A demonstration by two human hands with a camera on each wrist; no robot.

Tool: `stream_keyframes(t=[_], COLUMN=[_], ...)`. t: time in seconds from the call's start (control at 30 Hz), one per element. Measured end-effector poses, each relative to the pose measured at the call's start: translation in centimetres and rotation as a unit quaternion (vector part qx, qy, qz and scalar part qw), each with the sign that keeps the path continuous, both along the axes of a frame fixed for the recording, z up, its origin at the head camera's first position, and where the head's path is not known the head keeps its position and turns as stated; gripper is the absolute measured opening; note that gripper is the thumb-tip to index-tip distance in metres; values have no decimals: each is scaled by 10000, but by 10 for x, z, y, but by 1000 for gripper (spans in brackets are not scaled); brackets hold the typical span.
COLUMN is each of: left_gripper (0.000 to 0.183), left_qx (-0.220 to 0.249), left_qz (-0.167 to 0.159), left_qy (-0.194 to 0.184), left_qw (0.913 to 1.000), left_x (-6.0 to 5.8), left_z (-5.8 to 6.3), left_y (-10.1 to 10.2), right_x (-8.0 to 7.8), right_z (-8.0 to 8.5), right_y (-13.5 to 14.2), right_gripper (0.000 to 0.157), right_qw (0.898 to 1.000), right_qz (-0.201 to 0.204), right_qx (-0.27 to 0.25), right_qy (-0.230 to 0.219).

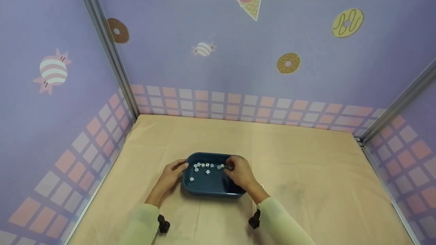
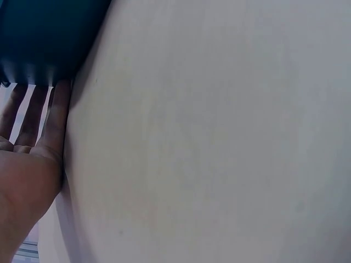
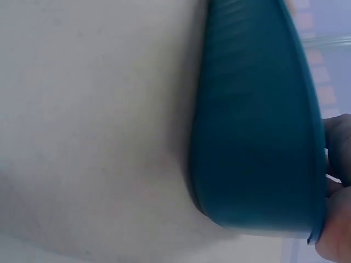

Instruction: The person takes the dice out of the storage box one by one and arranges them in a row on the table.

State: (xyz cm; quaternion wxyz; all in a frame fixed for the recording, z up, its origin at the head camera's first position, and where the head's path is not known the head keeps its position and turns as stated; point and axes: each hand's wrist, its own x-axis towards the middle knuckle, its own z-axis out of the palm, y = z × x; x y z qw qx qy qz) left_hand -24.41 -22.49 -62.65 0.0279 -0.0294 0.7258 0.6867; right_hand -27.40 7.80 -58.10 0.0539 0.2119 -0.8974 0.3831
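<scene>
A dark blue rectangular tray (image 1: 213, 183) stands on the cloth with several small white dice in it. Most of the dice lie in a loose row toward the far side, one die (image 1: 191, 179) sits near the left wall and another die (image 1: 207, 172) near the middle. At the tray's left end is my left hand (image 1: 172, 173); its straight fingers (image 2: 54, 118) touch the outer wall and the thumb is at the rim. My right hand (image 1: 240, 172) reaches over the right rim with bent fingers, close beside two dice (image 1: 220, 166). I cannot tell whether it holds a die.
A cream cloth (image 1: 306, 170) covers the table under the tray. Purple panels (image 1: 238, 61) with sweets and pink-and-white squares rise at the back and both sides, joined by metal posts (image 1: 112, 58). Dark mounts (image 1: 163, 224) hang by both sleeves.
</scene>
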Motion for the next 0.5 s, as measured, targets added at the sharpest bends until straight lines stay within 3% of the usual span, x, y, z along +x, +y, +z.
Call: stream_keyframes(t=[0.27,0.5], left_gripper=[40,40], left_qx=[380,381], left_qz=[-96,-112], left_qy=[-21,-38], left_qw=[9992,9992], left_x=[-1,1], left_z=[-1,-2], left_y=[0,-2], right_x=[0,0], right_z=[-2,-1], right_y=[-3,-7], right_gripper=[33,37], right_qw=[9979,9963], right_qz=[-152,-188], right_qx=[607,839], right_qy=[178,-77])
